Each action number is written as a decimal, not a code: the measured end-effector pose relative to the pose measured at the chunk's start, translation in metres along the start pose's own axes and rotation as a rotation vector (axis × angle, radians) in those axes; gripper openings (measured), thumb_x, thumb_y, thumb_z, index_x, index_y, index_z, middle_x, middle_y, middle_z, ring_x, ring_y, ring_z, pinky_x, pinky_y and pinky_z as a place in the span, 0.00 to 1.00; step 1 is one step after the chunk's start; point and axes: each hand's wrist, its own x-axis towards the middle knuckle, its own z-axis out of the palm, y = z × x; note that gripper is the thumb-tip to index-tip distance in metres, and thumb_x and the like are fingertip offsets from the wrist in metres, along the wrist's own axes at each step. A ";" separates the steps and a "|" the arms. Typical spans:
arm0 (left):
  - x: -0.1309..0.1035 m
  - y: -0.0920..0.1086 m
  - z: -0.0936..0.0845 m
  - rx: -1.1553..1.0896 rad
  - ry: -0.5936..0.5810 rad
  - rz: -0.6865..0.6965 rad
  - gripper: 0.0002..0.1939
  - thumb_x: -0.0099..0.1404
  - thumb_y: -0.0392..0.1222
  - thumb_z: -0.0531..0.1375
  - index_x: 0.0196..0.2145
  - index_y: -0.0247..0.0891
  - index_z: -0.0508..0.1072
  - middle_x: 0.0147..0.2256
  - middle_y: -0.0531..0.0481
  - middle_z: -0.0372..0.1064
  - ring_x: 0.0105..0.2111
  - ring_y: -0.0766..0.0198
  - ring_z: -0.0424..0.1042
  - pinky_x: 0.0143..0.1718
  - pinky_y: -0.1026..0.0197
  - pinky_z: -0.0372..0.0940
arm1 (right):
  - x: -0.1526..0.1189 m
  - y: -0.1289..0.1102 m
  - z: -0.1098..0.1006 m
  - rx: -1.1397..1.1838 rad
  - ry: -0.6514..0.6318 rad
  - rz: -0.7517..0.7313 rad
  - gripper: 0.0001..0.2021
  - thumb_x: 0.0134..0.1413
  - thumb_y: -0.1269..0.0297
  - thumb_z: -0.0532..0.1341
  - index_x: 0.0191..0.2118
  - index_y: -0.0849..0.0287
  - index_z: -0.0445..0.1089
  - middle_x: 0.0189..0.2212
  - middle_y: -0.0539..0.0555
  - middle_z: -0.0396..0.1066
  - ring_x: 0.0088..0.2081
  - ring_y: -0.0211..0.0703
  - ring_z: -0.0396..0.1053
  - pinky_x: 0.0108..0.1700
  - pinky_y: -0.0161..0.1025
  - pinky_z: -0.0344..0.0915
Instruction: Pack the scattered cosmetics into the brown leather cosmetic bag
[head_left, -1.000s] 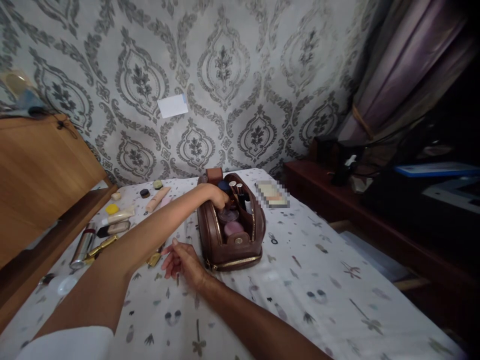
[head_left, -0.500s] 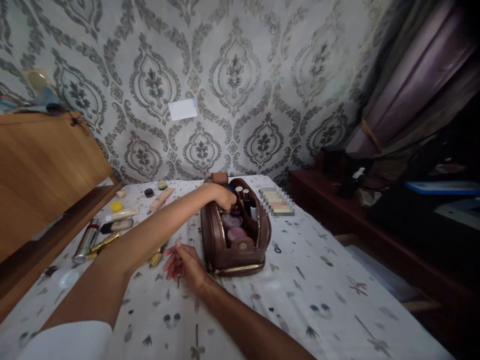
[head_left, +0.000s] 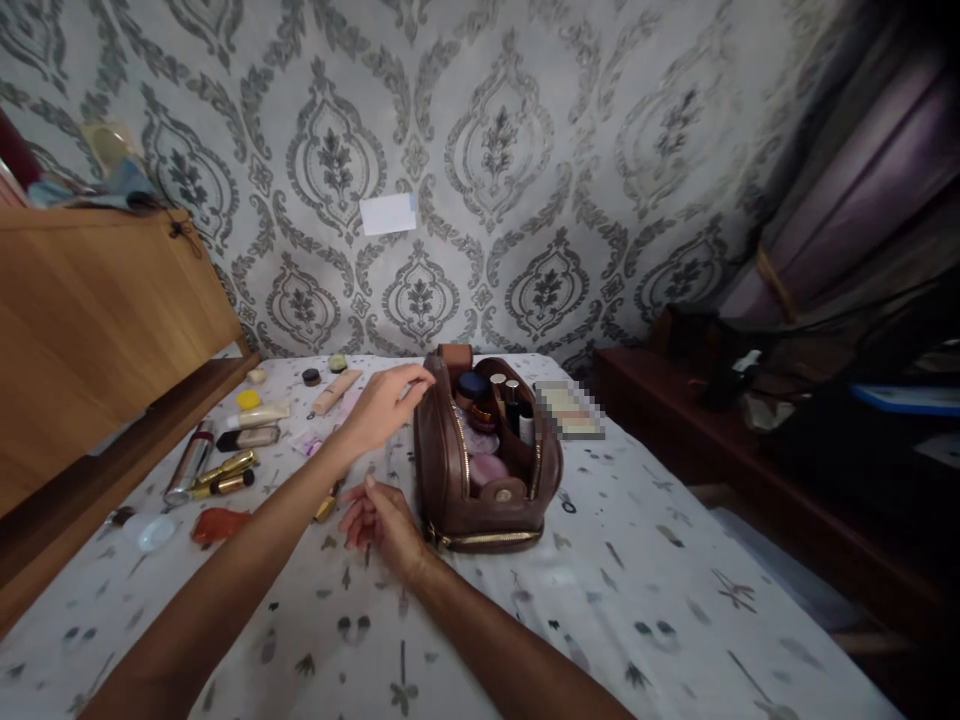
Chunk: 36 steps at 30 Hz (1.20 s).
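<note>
An open brown leather toiletry bag stands on the patterned white sheet. Inside it I see a blue-lidded jar, small dark bottles and a pink compact. My left hand hovers just left of the bag's rim, fingers apart and holding nothing. My right hand rests on the sheet by the bag's near left corner, fingers loosely spread and empty. A small gold item lies partly hidden between my arms.
Cosmetics lie scattered at the left: a silver tube, gold lipsticks, a cream tube, a peach tube, small jars, an orange piece. A wooden headboard bounds the left; dark furniture stands on the right.
My left hand has come out of the bag and moved left, empty. My right hand stays by the bag. The view has shifted, uncovering an orange piece at the left.
</note>
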 end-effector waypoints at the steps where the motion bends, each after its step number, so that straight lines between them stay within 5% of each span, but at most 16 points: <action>1: -0.012 -0.007 0.000 -0.033 0.037 -0.030 0.13 0.68 0.40 0.51 0.39 0.37 0.75 0.39 0.48 0.77 0.39 0.59 0.74 0.42 0.62 0.65 | 0.000 0.000 0.000 -0.004 -0.004 -0.003 0.36 0.43 0.27 0.57 0.33 0.64 0.71 0.19 0.51 0.72 0.15 0.35 0.65 0.18 0.31 0.51; 8: -0.088 -0.047 0.011 -0.242 0.172 -0.310 0.12 0.67 0.46 0.53 0.38 0.38 0.74 0.38 0.46 0.77 0.41 0.57 0.76 0.41 0.59 0.68 | -0.003 -0.003 0.002 0.000 0.009 -0.008 0.35 0.44 0.30 0.60 0.33 0.65 0.72 0.18 0.52 0.72 0.15 0.34 0.65 0.18 0.31 0.51; 13: -0.118 -0.063 0.026 -0.325 0.232 -0.413 0.12 0.67 0.46 0.54 0.38 0.38 0.74 0.34 0.47 0.77 0.37 0.58 0.76 0.38 0.60 0.68 | -0.005 -0.005 0.003 0.016 0.016 -0.013 0.33 0.44 0.32 0.61 0.33 0.64 0.71 0.17 0.51 0.72 0.15 0.34 0.65 0.18 0.30 0.52; 36: -0.138 -0.061 0.034 -0.220 0.201 -0.403 0.13 0.67 0.44 0.51 0.37 0.39 0.74 0.29 0.50 0.73 0.30 0.61 0.71 0.34 0.61 0.64 | -0.006 -0.003 0.005 -0.095 -0.001 -0.067 0.30 0.48 0.33 0.60 0.25 0.62 0.69 0.20 0.54 0.72 0.15 0.34 0.63 0.17 0.31 0.52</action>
